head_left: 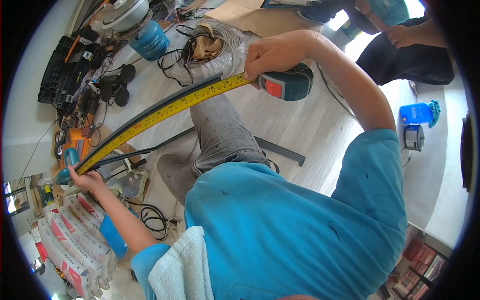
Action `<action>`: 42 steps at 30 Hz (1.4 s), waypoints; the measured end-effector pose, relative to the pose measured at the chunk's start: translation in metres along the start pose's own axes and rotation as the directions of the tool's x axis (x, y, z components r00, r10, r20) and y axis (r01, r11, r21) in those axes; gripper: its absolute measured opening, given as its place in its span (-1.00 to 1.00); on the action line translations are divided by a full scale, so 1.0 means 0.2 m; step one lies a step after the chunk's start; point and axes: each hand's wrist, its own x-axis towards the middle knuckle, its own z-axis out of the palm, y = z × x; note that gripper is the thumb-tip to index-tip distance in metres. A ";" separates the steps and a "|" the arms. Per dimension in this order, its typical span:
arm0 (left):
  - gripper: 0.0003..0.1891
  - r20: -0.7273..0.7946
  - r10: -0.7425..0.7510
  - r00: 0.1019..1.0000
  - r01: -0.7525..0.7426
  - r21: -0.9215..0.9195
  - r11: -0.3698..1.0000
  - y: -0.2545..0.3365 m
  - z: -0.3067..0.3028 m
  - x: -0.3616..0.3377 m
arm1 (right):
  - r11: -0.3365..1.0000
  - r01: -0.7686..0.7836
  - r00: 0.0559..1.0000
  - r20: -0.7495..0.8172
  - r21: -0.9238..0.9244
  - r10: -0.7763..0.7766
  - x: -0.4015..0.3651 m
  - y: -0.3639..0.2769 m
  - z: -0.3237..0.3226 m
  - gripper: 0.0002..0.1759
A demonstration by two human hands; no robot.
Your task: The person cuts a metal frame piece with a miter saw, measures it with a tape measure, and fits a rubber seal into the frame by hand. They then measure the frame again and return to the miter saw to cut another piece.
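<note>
My right hand (276, 52) is closed around a tape measure (295, 84) with a dark green and red case. Its yellow blade (165, 113) runs out in a curve down to the left. There my left hand (86, 179) pinches the far end of the blade. A thin dark strip (170, 96) lies along the blade's upper edge, stopping short of the tape case. Just beside my left hand is the teal handle (71, 157) of a saw-like machine (127, 175), partly hidden. A second dark bar (172, 140) passes below the blade, in front of my legs.
A coil of grey cable (227, 37) and a blue tub (150, 40) are on the floor ahead. Tools (87, 90) crowd the left wall. Stacked bags (70, 240) stand lower left. Another person (400, 45) sits upper right. A dark metal bar (280, 149) lies on the floor.
</note>
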 end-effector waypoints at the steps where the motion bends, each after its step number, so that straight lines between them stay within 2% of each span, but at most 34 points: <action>1: -0.72 -0.010 -0.003 1.000 0.003 0.002 1.000 0.01 0.02 -0.01 | 1.000 0.006 1.000 -0.005 -0.001 -0.006 0.00 0.00 0.00 -0.54; 16: -0.75 -0.023 0.018 1.000 -0.017 0.046 0.999 0.01 0.02 -0.01 | 0.999 -0.040 0.999 0.017 0.005 0.039 0.01 0.02 0.00 -0.54; 29: -0.76 -0.013 -0.002 1.000 0.002 0.005 1.000 0.00 0.01 0.00 | 0.997 -0.011 0.999 0.032 0.072 0.009 -0.01 0.00 -0.01 -0.57; 34: -0.73 -0.011 0.012 1.000 -0.012 0.053 0.999 -0.01 0.00 0.00 | 0.998 -0.018 1.000 0.004 0.054 0.018 -0.03 -0.02 -0.01 -0.57; 37: -0.69 0.074 -0.025 0.997 0.016 0.114 0.993 0.03 -0.07 0.03 | 0.989 0.104 0.988 0.106 0.101 -0.115 0.01 0.06 0.01 -0.56; 39: -0.66 0.164 0.101 0.981 -0.137 0.219 0.966 0.11 -0.07 0.05 | 0.974 0.137 0.971 0.168 0.181 -0.168 0.03 0.09 0.08 -0.56; 40: -0.64 0.226 0.234 0.945 -0.294 0.285 0.912 0.19 -0.02 0.04 | 0.964 0.151 0.961 0.195 0.219 -0.195 0.04 0.12 0.11 -0.56; 42: -0.62 0.464 0.378 0.802 -0.559 0.357 0.748 0.34 0.21 -0.13 | 0.936 0.134 0.946 0.238 0.326 -0.218 0.10 0.18 0.22 -0.56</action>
